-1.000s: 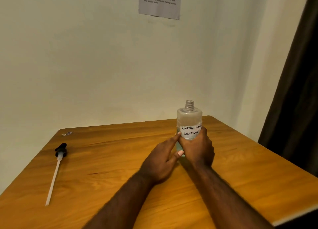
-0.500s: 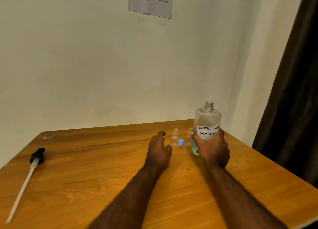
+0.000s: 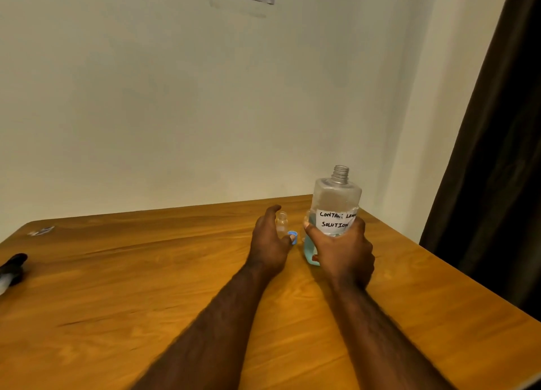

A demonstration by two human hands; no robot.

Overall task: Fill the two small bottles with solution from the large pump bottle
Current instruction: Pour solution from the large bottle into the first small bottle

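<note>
Handwriting on the white label of the large bottle [image 3: 336, 196] read "CONTAC… LEN… SOLUTION", with the line ends curving out of sight. The bottle stood upright and uncapped near the far right of the wooden surface [image 3: 146, 287]. The right grip [image 3: 344, 253] was clasped around its lower half. The left grip [image 3: 268, 241] lay loosely spread just beside a small bottle [image 3: 282, 223], thumb by a blue cap [image 3: 294, 235]; contact unclear.
</note>
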